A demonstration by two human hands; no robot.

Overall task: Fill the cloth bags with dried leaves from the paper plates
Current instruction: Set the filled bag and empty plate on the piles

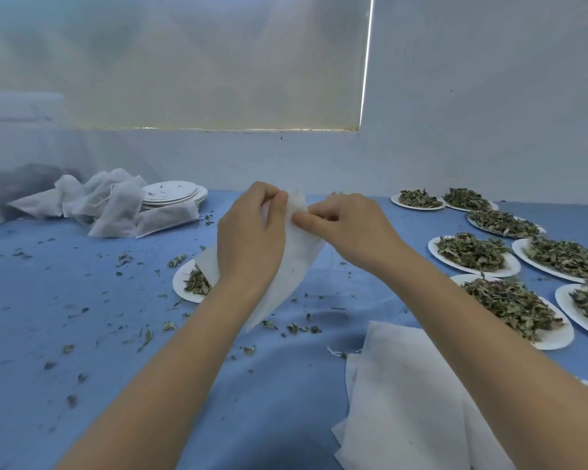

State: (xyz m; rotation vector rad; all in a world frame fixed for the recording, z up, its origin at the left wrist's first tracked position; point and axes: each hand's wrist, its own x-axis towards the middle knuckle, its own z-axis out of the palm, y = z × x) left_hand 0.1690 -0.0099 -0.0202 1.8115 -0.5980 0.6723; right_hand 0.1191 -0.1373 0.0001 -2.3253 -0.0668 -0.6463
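A white cloth bag [294, 262] hangs flat above the blue table, held up at its top edge. My left hand [252, 239] grips the bag's upper left side, fingers curled round the fabric. My right hand [347, 228] pinches the top edge from the right. Below and behind the bag sits a paper plate [180, 286] with a small heap of dried leaves [196, 283], partly hidden by the bag and my left wrist.
Several paper plates heaped with dried leaves [472, 252] fill the right side. A stack of flat white bags [404, 401] lies at the near right. At the back left are bags in a crumpled pile [106, 205] and stacked empty plates [174, 195]. Leaf crumbs [143, 337] dot the blue cloth.
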